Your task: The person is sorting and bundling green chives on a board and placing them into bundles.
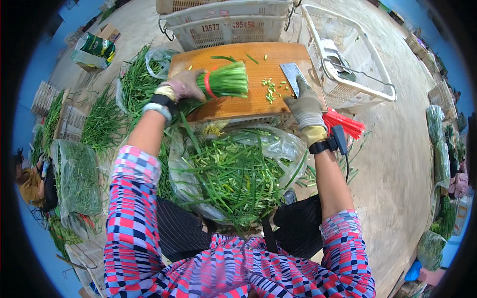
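My gloved left hand (185, 86) is closed around a bunch of garlic chives (231, 80), bound with a red band (208, 85). The bunch lies sideways over a wooden board (283, 52), its cut stem ends facing right. On the board's right side, my gloved right hand (304, 103) grips a knife (288, 73) with a broad metal blade; its handle is hidden by the glove. Between blade and bunch lie short cut stem pieces (270, 91). Below the board, in front of me, an opened clear plastic bag (183, 174) holds a heap of green trimmings (238, 171).
Stacked white crates (223, 31) stand behind the board, and another white crate (370, 90) is at its right. Red strips (345, 123) stick out beside my right wrist. Loose chives (103, 124) cover the floor at left, near a filled plastic bag (78, 176). Another person (34, 183) sits far left.
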Action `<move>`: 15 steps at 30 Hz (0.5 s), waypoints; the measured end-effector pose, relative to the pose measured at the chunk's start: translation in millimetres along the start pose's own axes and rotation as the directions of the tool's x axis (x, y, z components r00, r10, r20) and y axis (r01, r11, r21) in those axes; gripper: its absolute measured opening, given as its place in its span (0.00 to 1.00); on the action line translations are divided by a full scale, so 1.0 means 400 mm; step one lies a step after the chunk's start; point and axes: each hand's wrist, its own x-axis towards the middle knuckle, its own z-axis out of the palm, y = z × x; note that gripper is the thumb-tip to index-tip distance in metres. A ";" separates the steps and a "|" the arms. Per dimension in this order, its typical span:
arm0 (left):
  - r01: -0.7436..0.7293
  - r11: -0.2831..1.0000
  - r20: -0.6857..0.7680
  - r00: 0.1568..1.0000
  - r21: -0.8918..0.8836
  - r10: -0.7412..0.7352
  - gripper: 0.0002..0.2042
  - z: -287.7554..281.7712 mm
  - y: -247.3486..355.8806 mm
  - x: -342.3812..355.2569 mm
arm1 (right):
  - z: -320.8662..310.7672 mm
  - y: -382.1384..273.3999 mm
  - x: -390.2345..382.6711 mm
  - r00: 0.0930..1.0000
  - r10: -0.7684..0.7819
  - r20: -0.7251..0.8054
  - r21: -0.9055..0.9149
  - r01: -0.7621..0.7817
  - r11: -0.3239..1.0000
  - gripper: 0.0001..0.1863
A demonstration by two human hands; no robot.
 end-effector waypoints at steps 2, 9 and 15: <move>-0.113 0.976 -0.054 0.993 -0.188 0.104 0.45 -0.058 -0.083 -0.017 | -0.004 -0.075 0.046 0.993 -0.078 -0.088 0.532 0.113 0.839 0.45; -0.308 0.906 -0.177 0.948 -0.291 0.266 0.41 -0.258 -0.084 -0.280 | -0.213 -0.565 0.187 0.844 -0.530 -0.080 0.997 0.062 -0.052 0.28; -0.434 0.758 -0.564 0.819 -0.488 0.106 0.27 -0.189 -0.039 -0.557 | -0.266 -0.677 0.137 0.927 -0.338 -0.164 0.951 0.240 0.194 0.12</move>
